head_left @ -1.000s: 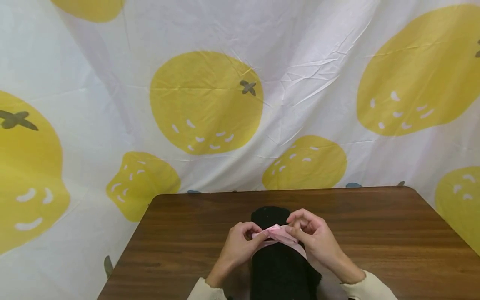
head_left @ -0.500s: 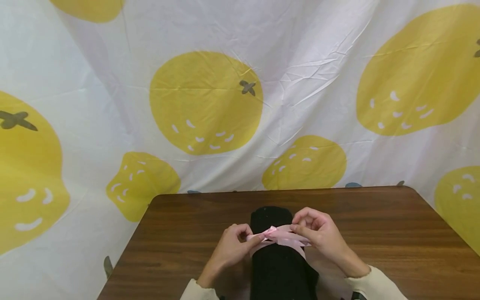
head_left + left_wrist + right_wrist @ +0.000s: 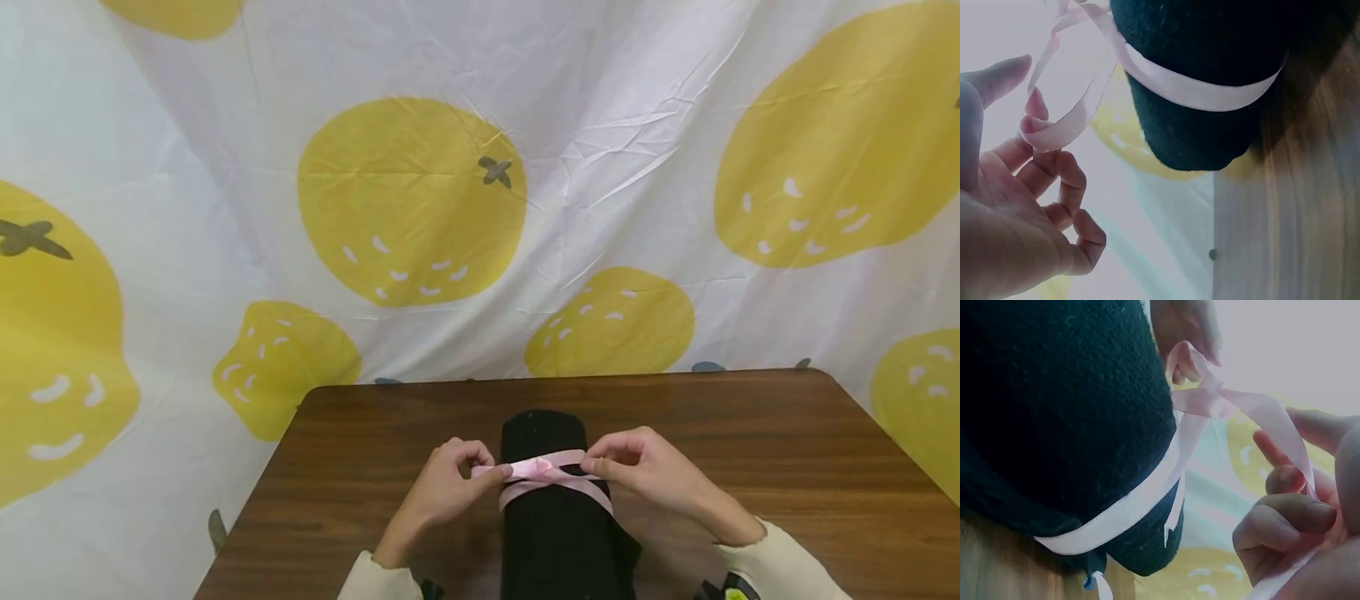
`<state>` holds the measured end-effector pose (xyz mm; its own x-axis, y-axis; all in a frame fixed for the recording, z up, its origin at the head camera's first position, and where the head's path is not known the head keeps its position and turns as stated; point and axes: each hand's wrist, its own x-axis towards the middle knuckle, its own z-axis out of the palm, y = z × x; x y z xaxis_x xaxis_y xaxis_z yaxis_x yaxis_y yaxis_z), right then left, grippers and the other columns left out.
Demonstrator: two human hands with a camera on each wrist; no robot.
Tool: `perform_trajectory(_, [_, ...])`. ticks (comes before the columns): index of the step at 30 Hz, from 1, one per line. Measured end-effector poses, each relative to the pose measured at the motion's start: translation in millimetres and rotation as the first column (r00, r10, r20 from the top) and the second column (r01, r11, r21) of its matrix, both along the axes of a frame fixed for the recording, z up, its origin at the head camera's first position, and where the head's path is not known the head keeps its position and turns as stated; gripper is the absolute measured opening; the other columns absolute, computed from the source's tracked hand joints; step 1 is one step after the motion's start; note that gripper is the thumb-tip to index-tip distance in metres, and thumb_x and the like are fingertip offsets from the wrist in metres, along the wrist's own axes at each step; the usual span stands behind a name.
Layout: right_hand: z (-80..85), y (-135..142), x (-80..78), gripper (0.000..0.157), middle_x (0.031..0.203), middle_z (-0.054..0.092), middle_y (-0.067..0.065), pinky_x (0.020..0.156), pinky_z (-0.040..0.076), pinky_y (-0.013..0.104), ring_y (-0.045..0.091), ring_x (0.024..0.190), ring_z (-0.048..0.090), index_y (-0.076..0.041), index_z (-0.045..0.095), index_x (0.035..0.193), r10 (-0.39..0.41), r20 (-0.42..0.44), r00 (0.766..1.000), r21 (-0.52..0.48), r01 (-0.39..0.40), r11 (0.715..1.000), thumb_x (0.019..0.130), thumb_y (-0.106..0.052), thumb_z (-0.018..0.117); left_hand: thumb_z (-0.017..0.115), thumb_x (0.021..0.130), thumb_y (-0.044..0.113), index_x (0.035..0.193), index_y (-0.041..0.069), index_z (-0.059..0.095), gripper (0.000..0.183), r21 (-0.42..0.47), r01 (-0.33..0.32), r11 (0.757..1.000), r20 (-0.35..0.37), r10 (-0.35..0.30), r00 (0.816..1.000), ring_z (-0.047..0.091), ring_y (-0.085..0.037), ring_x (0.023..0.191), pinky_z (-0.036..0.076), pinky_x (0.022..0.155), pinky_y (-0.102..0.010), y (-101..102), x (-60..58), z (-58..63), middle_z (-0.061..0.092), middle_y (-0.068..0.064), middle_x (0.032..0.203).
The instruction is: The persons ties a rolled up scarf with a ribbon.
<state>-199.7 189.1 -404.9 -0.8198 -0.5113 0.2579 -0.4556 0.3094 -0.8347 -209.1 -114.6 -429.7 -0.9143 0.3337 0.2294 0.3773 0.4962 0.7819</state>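
Note:
A rolled black fleecy cloth (image 3: 558,550) stretches away from me on the table. Pink ribbon (image 3: 592,494) circles it, with a knot and loops on top. My left hand (image 3: 442,496), at the roll's left, holds a ribbon loop; in the left wrist view this loop (image 3: 1066,131) wraps the index finger, with the thumb apart from it. On the other side, my right hand (image 3: 663,475) pinches ribbon drawn out to the right. The right wrist view has this ribbon strand (image 3: 1275,422) running from the knot (image 3: 1215,403) into the curled fingers (image 3: 1272,528).
Brown wood-grain table (image 3: 750,450) surrounds the roll. Behind it hangs a white curtain (image 3: 622,75) printed with yellow lemons. A loose ribbon end (image 3: 1174,515) dangles beside the roll in the right wrist view.
Both hands have moved apart, the left hand leftward and the right hand rightward, drawing the ribbon out flatter across the top. The black roll stays in place.

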Motion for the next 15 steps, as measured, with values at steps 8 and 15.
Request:
perform_trajectory(8, [-2.1,-1,1.1,0.007,0.06,0.04,-0.004,0.045,0.03,0.02,-0.004,0.054,0.034,-0.02,0.073,0.092,0.082,-0.063,0.995,0.035,-0.08,0.996,0.087,-0.019,0.077,0.075,0.086,0.039,0.068,0.023,0.065,0.026,-0.061,0.051,0.997,-0.019,-0.052,0.998,0.049,-0.014,0.076,0.039,0.068,-0.026,-12,-1.2,1.6,0.053,0.014,0.067])
perform_trajectory(15, [-3.3,2,0.5,0.005,0.064,0.047,-0.012,0.046,0.033,0.019,-0.004,0.055,0.038,-0.012,0.071,0.088,0.045,-0.07,0.997,0.022,-0.044,0.999,0.093,-0.014,0.069,0.074,0.087,0.041,0.066,0.022,0.058,0.033,-0.087,0.045,0.995,-0.018,-0.047,0.999,0.051,-0.017,0.079,0.039,0.071,-0.027,-22,-0.3,2.1,0.05,0.013,0.067])
